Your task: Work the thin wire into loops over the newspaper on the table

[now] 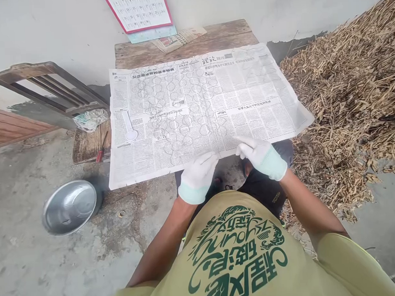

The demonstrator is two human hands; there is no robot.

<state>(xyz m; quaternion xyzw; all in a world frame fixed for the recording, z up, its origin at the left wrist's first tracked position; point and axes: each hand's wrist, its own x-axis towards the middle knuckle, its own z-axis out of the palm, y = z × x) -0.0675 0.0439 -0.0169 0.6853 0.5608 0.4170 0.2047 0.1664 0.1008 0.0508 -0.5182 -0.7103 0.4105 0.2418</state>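
Observation:
My left hand (pixel 199 176), in a white knit glove with a pale green cuff, is at the near edge of a spread newspaper (pixel 250 82). Its fingers are pressed together; whether anything is between them is hidden. A little to the right, my right hand (pixel 261 156), gloved alike, is over the same edge with its index finger stretched out and the thumb apart. I see nothing held in it. Dark, thin looping lines (pixel 183 122) cover the paper's middle; I cannot tell if they are drawn or lie on top. Toward the paper's left lies a white, round-ended flat piece (pixel 130 127).
The newspaper covers most of a wooden table (pixel 225 35). A wall calendar (pixel 139 11) hangs behind it. At left stand a wooden chair (pixel 82 146) with a red-handled screwdriver (pixel 100 154) and a metal basin (pixel 71 206). Dry stalks (pixel 341 80) are heaped at right.

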